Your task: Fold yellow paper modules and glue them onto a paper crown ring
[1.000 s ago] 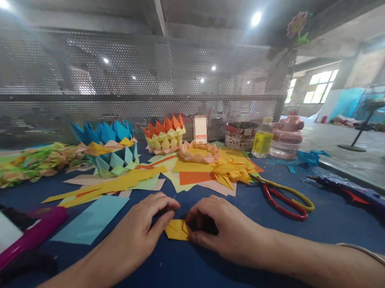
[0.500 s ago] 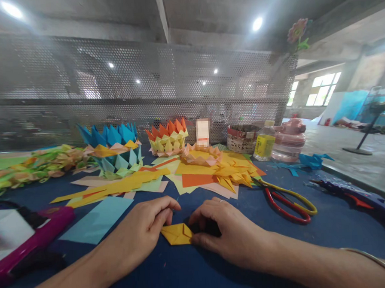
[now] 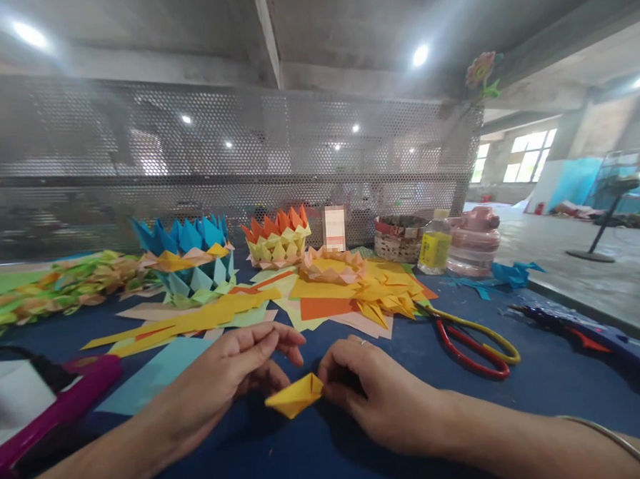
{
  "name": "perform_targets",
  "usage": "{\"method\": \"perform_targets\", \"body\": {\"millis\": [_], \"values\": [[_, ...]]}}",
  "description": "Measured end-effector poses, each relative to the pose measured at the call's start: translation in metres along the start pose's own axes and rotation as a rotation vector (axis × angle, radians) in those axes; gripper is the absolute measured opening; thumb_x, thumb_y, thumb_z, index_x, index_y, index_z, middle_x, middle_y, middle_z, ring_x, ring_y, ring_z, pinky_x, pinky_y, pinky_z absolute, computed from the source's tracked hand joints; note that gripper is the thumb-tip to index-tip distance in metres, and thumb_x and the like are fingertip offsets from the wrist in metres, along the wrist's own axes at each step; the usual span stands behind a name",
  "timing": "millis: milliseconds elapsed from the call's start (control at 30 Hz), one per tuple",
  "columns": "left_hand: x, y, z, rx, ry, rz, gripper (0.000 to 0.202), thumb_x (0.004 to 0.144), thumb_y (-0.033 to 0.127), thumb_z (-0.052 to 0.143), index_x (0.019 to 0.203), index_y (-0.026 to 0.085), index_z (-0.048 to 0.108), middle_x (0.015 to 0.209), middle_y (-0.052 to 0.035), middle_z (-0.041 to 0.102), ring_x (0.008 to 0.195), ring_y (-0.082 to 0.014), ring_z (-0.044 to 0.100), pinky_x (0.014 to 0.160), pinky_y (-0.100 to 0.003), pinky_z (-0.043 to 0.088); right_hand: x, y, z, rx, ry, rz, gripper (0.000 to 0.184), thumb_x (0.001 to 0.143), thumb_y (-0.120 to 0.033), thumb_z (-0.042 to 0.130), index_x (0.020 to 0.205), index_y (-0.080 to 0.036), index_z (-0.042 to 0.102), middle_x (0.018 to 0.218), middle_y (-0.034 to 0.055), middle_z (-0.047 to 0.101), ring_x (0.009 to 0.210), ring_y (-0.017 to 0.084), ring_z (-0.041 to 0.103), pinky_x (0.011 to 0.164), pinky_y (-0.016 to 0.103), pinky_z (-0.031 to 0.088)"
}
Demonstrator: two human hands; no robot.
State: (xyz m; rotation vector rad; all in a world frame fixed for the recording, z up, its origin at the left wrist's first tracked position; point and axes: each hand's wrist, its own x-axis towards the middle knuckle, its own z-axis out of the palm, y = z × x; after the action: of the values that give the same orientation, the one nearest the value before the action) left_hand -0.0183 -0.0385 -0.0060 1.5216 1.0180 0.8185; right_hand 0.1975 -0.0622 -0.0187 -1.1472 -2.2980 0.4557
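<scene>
Folded yellow paper piece: small, boat-shaped, tilted, between the two hands near the front; contact with the tabletop cannot be told.
Right hand: thumb and fingertips pinching the paper's right end.
Left hand: fingers half bent and parted, just beside the paper's left part; contact cannot be told.
Dark blue tabletop: its surface shows in front of the paper and between the right hand and the scissors.
Tabletop's right edge: slants away beyond a dark blue tool with red trigger.
Right-hand room: bounded by scissors with red and yellow handles.
Left-hand room: pale blue rectangular paper sheet partly behind the wrist, a magenta tool farther left.
Far side: perforated grey metal screen.
Round woven basket: upright, contents hidden.
Clear bottle with yellow label: upright, capped, beside the basket; fill cannot be told.
Pink jug with clear lower part: just right of the bottle, contents unclear.
</scene>
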Motion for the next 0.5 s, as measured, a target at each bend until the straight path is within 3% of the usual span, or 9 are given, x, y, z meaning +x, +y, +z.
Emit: {"method": "perform_targets", "body": {"millis": [100,167,233,367,500], "values": [[0.0,-0.001,0.0,0.045,-0.028,0.077,0.023,0.08,0.034,0.062,0.098,0.022,0.069,0.101,-0.0032,0.068,0.082,-0.0168,0.063,0.072,-0.024,0.049,0.0,0.0,-0.001,0.034,-0.005,0.026,0.006,0.084,-0.014,0.053,0.086,-0.017,0.058,0.08,0.0017,0.061,0.07,0.013,0.052,0.064,0.024,0.039],[0.001,-0.003,0.0,0.102,-0.101,0.113,0.027,0.076,0.027,0.064,0.103,0.023,0.068,0.103,-0.0027,0.068,0.079,-0.0165,0.064,0.069,-0.023,0.05,0.0,0.0,-0.002,0.065,-0.01,0.053,0.006,0.085,-0.016,0.051,0.086,-0.018,0.056,0.078,0.0012,0.061,0.067,0.012,0.051,0.06,0.022,0.038],[0.002,-0.007,0.001,0.136,-0.131,0.143,0.031,0.077,0.026,0.062,0.108,0.023,0.065,0.094,-0.0018,0.069,0.07,-0.0149,0.062,0.062,-0.023,0.048,0.001,-0.001,-0.003,0.092,-0.004,0.078,0.007,0.085,-0.016,0.05,0.086,-0.018,0.056,0.074,-0.0002,0.059,0.062,0.011,0.049,0.055,0.021,0.037],[0.005,-0.017,0.0,0.19,-0.066,0.17,0.025,0.081,0.035,0.06,0.101,0.02,0.064,0.068,0.0001,0.063,0.064,-0.0158,0.06,0.055,-0.022,0.046,0.009,0.004,-0.013,0.087,0.144,0.097,0.008,0.083,-0.013,0.052,0.085,-0.017,0.059,0.077,0.0011,0.062,0.07,0.012,0.055,0.064,0.023,0.042],[0.007,-0.022,-0.004,0.257,-0.043,0.15,0.03,0.085,0.04,0.055,0.106,0.02,0.062,0.075,-0.0026,0.066,0.066,-0.0154,0.059,0.058,-0.024,0.045,0.02,0.024,-0.032,0.011,0.326,0.124,0.009,0.086,-0.016,0.051,0.09,-0.017,0.06,0.083,0.0032,0.065,0.077,0.015,0.059,0.073,0.028,0.045]]}}
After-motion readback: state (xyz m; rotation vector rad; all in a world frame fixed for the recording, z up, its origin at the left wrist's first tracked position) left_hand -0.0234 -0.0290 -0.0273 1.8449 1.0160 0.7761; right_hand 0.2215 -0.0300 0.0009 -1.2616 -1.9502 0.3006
